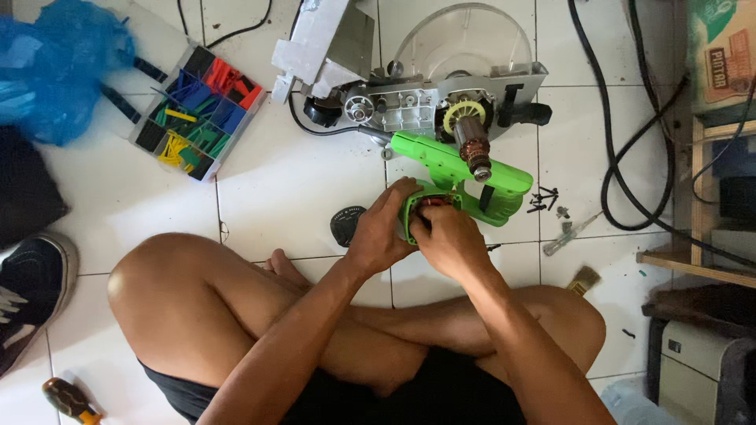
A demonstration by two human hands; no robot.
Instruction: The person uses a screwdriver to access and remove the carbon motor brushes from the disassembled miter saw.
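1. White floor tiles [283,189] with dark grout lines run everywhere.
2. Black cables [622,157] loop across the floor at the right.
3. A wooden frame [697,197] stands along the right edge.

- Green plastic motor housing [461,185] lies on the white tiled floor [291,189], just ahead of the crossed legs; both hands close on its near end, left hand [382,228] beside right hand [449,236].
- Grey metal saw body [441,98] lies behind it, touching.
- Clear compartment box of sleeving pieces [197,110] far left.
- Small pile of dark screws [545,198] right, screwdriver [571,234] just nearer.
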